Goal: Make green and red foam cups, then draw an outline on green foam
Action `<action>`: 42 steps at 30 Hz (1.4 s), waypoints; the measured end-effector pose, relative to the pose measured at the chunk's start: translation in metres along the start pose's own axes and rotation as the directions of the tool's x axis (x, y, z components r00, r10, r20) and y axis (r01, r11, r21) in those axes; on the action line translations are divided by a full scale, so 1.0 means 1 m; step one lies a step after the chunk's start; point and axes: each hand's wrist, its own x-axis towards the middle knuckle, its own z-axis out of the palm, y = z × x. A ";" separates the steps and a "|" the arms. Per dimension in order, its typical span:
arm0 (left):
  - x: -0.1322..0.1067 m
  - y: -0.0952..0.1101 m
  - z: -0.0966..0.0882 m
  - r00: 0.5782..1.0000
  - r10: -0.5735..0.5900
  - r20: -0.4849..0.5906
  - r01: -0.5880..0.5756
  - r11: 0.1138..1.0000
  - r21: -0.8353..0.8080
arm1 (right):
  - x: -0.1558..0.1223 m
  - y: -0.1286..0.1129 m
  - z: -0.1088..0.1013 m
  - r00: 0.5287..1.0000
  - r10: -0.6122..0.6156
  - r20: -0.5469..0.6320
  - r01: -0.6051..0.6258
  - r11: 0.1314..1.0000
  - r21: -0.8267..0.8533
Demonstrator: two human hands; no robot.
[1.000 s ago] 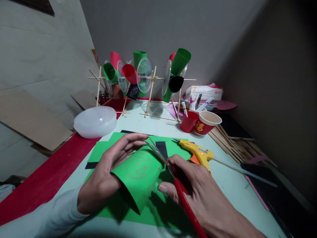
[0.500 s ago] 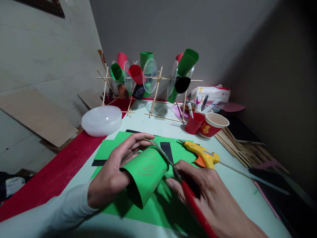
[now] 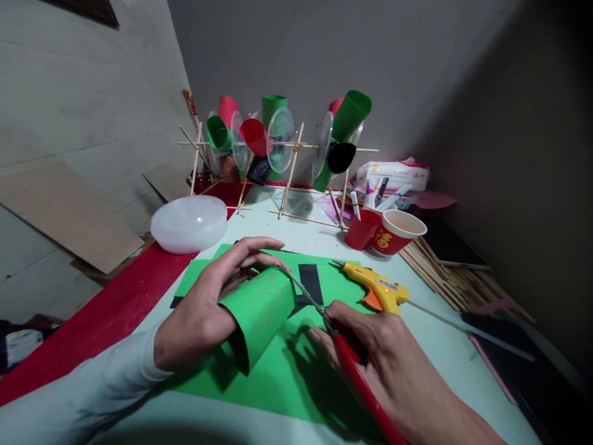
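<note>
A rolled green paper tube (image 3: 264, 309) with a faint drawn pattern lies tilted in my left hand (image 3: 208, 303). The thumb goes into its near opening, and the fingers curve over its far side. My right hand (image 3: 384, 358) is closed around the red handles of a pair of scissors (image 3: 354, 371). Their blades point up and left, with the tips at the tube's far rim by my left fingertips. Below are green paper sheets (image 3: 273, 395), and a small black paper strip (image 3: 310, 283) lies on them behind the blades.
A yellow glue gun (image 3: 380, 287) lies right of the tube. Behind stands a stick frame (image 3: 291, 173) carrying clear discs and coloured paper tubes. A white plastic bowl (image 3: 189, 225) is at left, a red paper cup (image 3: 396, 238) and bamboo sticks (image 3: 440, 272) at right.
My left hand has drawn the green tube a little left, away from my right hand. The scissors now meet its far rim nearer their tips.
</note>
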 end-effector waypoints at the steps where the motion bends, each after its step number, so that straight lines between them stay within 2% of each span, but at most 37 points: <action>1: 0.001 -0.001 -0.002 1.000 0.021 0.010 -0.021 1.000 -0.010 | 0.000 0.000 0.000 1.000 -0.002 -0.001 0.002 1.000 0.002; 6: 0.002 -0.004 -0.006 1.000 0.024 0.013 -0.025 1.000 0.008 | 0.000 0.002 0.000 1.000 0.009 -0.015 -0.008 1.000 0.021; 13: 0.002 0.000 -0.003 1.000 -0.015 0.008 0.014 1.000 0.024 | 0.008 0.005 -0.006 0.990 0.072 -0.121 -0.065 0.996 0.062; 16: 0.001 0.000 -0.002 1.000 0.008 0.022 -0.008 1.000 0.002 | 0.009 0.002 -0.007 0.992 0.093 -0.084 -0.089 0.995 0.047; 22: -0.003 0.001 0.003 0.999 -0.030 -0.026 0.032 0.998 0.052 | 0.004 -0.004 -0.003 1.000 0.028 0.012 -0.028 1.000 0.004; 27: -0.006 0.000 0.008 1.000 -0.014 0.010 0.014 0.999 0.030 | 0.002 -0.004 -0.002 1.000 0.006 0.004 -0.006 1.000 -0.017; 34: -0.007 -0.001 0.011 1.000 -0.003 -0.013 0.003 0.999 0.039 | 0.002 -0.003 -0.002 0.999 -0.037 -0.037 0.036 0.999 -0.034; 42: -0.006 0.000 0.011 0.999 -0.030 -0.025 0.031 0.999 0.044 | -0.001 -0.002 -0.002 0.999 0.004 0.033 -0.005 1.000 0.028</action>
